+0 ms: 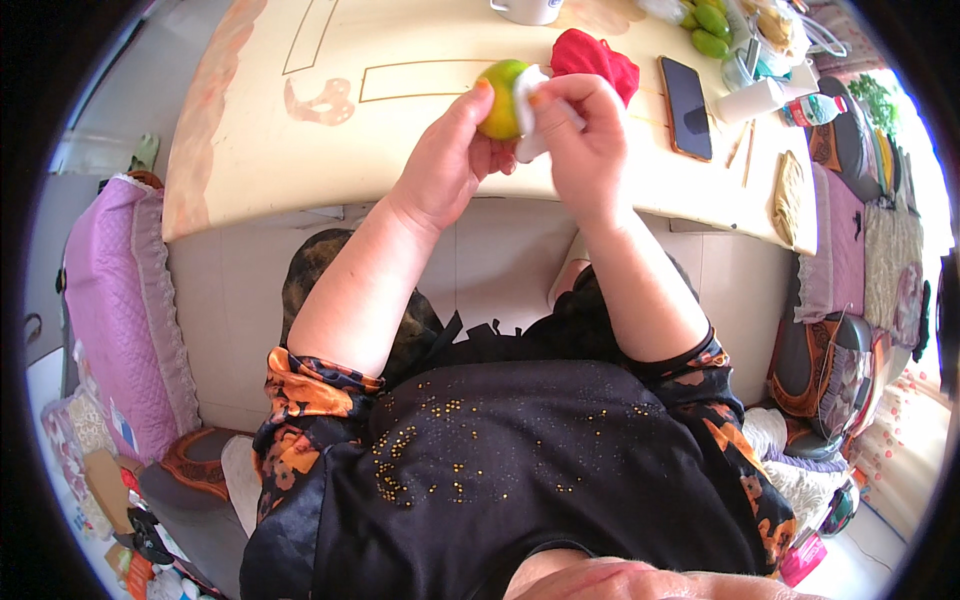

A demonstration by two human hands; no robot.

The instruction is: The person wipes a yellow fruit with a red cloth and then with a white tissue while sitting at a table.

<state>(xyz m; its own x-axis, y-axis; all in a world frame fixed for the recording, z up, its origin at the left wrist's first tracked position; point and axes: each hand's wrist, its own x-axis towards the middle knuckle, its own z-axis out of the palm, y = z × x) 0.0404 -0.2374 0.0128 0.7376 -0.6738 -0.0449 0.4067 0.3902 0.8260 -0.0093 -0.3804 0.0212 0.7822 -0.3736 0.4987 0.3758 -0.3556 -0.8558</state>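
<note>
A round green-yellow citrus fruit [501, 101] rests in my left hand [450, 154], with the thumb over its near side and the fingers curled beneath. My right hand [589, 139] pinches a white tissue or cloth [527, 112], which lies against the fruit's right side. Both hands are raised in front of me, over the near part of the table [247, 161]. Just beyond my right hand is a crumpled red cloth [589, 56]. Part of the fruit's right side is hidden by the white piece.
A smartphone [686, 109] lies to the right, near a white cylindrical container [750, 101] and a plastic bottle [816, 110]. Several green fruits [709, 30] and a white mug [527, 10] sit farther back. A folded tan cloth [787, 196] lies at the right edge.
</note>
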